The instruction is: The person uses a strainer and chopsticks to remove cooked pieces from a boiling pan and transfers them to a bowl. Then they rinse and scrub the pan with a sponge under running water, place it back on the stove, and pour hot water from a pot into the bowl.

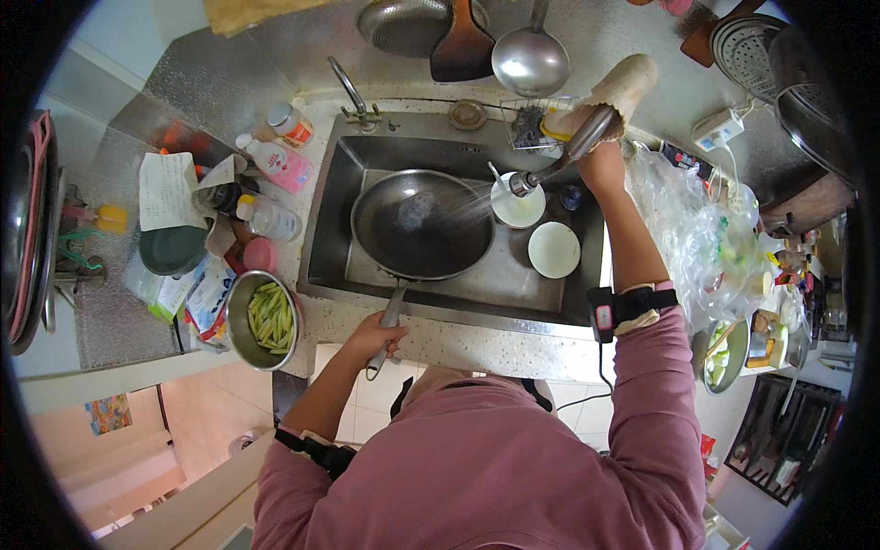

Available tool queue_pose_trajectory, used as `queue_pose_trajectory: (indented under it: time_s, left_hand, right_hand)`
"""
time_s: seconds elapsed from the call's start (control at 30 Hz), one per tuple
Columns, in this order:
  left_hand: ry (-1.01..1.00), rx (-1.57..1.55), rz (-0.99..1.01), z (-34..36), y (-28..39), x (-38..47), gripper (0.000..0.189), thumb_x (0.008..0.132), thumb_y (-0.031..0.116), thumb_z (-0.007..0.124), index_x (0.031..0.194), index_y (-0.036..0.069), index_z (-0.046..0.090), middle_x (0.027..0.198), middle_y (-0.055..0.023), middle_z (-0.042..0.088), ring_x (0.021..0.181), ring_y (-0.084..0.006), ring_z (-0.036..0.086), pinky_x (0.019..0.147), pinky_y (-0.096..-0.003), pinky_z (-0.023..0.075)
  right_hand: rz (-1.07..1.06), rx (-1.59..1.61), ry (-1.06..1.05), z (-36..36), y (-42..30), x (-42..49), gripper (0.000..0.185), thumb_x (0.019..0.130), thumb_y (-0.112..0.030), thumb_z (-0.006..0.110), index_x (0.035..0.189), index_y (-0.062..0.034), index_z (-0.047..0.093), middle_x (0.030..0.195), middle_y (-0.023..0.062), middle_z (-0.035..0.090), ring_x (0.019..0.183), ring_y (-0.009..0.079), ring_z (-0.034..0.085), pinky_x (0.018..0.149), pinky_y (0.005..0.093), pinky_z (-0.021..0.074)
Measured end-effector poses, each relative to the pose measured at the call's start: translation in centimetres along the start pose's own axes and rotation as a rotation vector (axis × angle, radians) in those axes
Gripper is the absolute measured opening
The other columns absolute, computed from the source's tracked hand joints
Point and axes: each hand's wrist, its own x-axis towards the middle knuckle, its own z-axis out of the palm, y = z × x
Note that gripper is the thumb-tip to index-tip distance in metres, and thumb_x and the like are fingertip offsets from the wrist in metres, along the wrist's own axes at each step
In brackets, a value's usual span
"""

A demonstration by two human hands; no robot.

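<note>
My left hand (375, 338) grips the grey handle (393, 309) of a dark frying pan (423, 227), which is tilted over the stainless steel sink (450, 292). My right hand (605, 157) is at the metal spray faucet (584, 137); its fingers are mostly hidden. A beige, ragged-edged object (629, 79) covers or adjoins that hand, I cannot tell which. From the nozzle, water sprays leftward into the pan. Right of the pan in the sink are a white bowl (517, 210) with a spoon in it and a second white bowl (554, 249).
Left on the counter stand a steel bowl of cut green vegetables (270, 320), a pink bottle (282, 165) and a clear bottle (271, 218). Another tap (354, 93) rises behind the sink, near a wire basket (533, 127). Plastic bags (687, 234) crowd the right. A ladle (531, 62) hangs above.
</note>
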Motion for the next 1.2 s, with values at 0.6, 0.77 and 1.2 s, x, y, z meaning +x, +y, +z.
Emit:
queue_pose_trajectory:
  time_s: [0.6, 0.77, 1.2]
  left_hand:
    - [-0.062, -0.079, 0.003, 10.1, -0.1, -10.6, 0.027, 0.077, 0.004, 0.065, 0.094, 0.001, 0.044, 0.064, -0.0050, 0.051, 0.046, -0.0112, 0.049, 0.042, -0.0260, 0.0407]
    - [-0.086, 0.007, 0.004, 11.2, -1.0, -11.5, 0.029, 0.077, 0.006, 0.065, 0.097, -0.001, 0.046, 0.066, -0.0048, 0.053, 0.050, -0.0123, 0.051, 0.047, -0.0261, 0.0421]
    - [-0.057, 0.156, 0.091, 11.7, -2.5, -11.8, 0.035, 0.076, 0.012, 0.066, 0.100, -0.002, 0.044, 0.064, -0.0067, 0.054, 0.049, -0.0139, 0.053, 0.045, -0.0284, 0.0421]
  right_hand:
    - [-0.272, 0.419, 0.255, -2.5, 0.8, -1.3, 0.029, 0.073, -0.010, 0.063, 0.099, -0.0015, 0.055, 0.099, 0.0180, 0.054, 0.094, 0.0377, 0.050, 0.082, 0.0431, 0.0419]
    - [0.163, 0.547, 0.285, -3.1, 1.0, -9.1, 0.019, 0.073, -0.007, 0.060, 0.086, 0.0010, 0.049, 0.084, 0.0142, 0.048, 0.080, 0.0305, 0.048, 0.074, 0.0381, 0.0408]
    - [-0.623, 0.032, -0.984, 2.6, -12.1, -19.5, 0.036, 0.075, -0.021, 0.065, 0.104, -0.0033, 0.056, 0.108, 0.0172, 0.054, 0.102, 0.0348, 0.055, 0.082, 0.0404, 0.0498]
